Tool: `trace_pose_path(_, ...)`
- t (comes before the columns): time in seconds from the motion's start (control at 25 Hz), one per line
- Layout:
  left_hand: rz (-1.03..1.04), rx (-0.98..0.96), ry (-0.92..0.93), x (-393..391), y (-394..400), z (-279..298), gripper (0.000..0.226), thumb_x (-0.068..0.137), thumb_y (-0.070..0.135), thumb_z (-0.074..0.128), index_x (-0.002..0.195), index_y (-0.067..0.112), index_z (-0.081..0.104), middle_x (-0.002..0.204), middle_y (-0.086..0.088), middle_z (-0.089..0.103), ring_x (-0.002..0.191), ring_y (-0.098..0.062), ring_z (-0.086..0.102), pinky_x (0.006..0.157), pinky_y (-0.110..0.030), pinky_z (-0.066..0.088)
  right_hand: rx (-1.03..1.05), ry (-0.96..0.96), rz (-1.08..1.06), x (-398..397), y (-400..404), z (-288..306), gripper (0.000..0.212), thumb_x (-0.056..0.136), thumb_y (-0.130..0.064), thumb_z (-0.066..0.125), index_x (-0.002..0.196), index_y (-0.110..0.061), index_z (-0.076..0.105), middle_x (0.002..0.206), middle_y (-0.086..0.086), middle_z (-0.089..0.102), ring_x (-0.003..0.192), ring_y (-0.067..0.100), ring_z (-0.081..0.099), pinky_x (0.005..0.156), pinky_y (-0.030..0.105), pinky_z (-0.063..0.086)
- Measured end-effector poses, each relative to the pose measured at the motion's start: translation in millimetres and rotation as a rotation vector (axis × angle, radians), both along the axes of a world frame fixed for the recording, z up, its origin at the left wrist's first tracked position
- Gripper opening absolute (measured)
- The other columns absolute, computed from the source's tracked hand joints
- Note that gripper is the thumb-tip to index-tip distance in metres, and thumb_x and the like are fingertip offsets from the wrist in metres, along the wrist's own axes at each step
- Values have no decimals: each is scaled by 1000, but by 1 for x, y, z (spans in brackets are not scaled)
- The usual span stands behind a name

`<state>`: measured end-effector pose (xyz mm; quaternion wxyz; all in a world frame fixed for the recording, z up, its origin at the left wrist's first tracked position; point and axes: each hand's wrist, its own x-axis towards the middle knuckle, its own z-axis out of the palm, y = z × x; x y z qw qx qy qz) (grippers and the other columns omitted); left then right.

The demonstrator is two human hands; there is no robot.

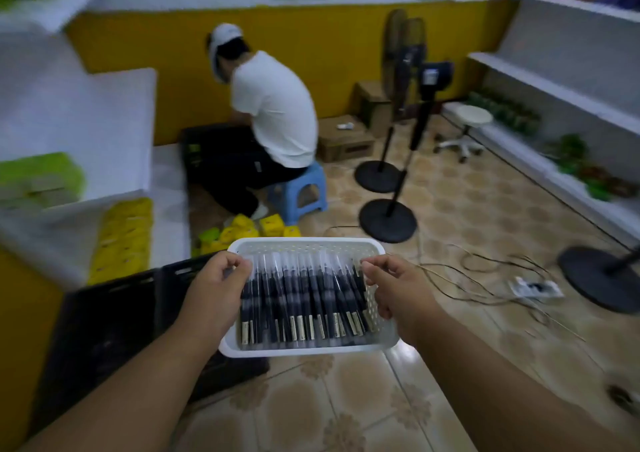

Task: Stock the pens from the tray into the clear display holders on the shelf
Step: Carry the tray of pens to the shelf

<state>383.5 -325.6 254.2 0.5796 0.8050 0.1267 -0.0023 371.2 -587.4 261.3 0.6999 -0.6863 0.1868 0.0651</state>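
A white perforated plastic tray (306, 245) is held in the air in front of me, above the tiled floor. It is packed with several dark pens (301, 299) with clear caps, lying side by side. My left hand (214, 296) grips the tray's left edge, fingers curled over the rim. On the opposite edge my right hand (398, 292) holds it the same way. No clear display holder is visible; the image is blurred.
A person in a white shirt (273, 112) sits on a blue stool (301, 192) ahead. Black crates (114, 316) stand at my left, white shelves (554, 88) at right. Fan stands (388, 219), a white stool (467, 119), cables and a power strip (533, 287) lie on the floor.
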Motion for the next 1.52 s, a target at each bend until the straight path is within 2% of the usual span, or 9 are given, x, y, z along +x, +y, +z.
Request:
trace_pose_path(0.16,-221,-22,-4,45,-150,-8,21,94,34,56,75,25,55,57,1,37,49,-17,31,47,-31,25,-9,16,-216,-18,-137,6,10,94,-11,61,97,-2,63,69,-2,56,36,-1,42,38,19,33)
trace_pose_path(0.36,-443,1,41,92,-316,-15,18,93,29,59,75,28,57,62,1,42,52,-18,35,48,-31,29,-29,69,-472,-30,-278,3,12,94,-18,63,96,-5,64,69,-2,58,40,6,35,42,23,29)
trace_pose_path(0.52,-630,33,73,135,-427,-21,15,93,31,58,79,24,57,63,2,47,53,-17,38,51,-31,31,-4,90,-676,-28,-357,-13,11,93,-19,63,95,-9,66,70,-1,58,41,7,35,41,23,30)
trace_pose_path(0.68,-848,21,100,196,-541,-28,17,92,35,58,79,23,56,59,4,45,53,-18,37,55,-34,30,-28,89,-888,-1,-434,-20,13,94,-17,62,94,-5,64,71,3,56,43,10,35,43,24,28)
trace_pose_path(0.92,-1107,41,127,256,-695,-4,20,93,39,56,79,25,57,59,5,48,52,-17,38,52,-32,32,-21,66,-1146,24,-532,-5,12,94,-20,62,88,-9,64,71,2,57,41,11,32,41,23,27)
trace_pose_path(1.12,-1206,46,140,256,-829,-14,19,94,36,57,80,23,59,64,4,53,53,-15,41,49,-28,35,-16,50,-1270,19,-641,-21,14,94,-17,61,81,-12,62,67,1,56,38,11,30,41,22,25)
trace_pose_path(1.28,-1233,31,166,254,-954,-23,19,95,33,57,80,22,59,60,7,50,53,-14,39,50,-30,31,4,51,-1267,15,-761,-34,16,95,-17,59,80,-12,61,69,3,55,40,12,30,41,23,25)
trace_pose_path(1.52,-1237,57,130,252,-1118,-2,19,94,32,57,79,20,57,63,7,55,53,-13,41,51,-30,32,25,58,-1277,14,-927,-18,13,95,-15,59,84,-10,62,71,5,55,39,11,30,39,22,26)
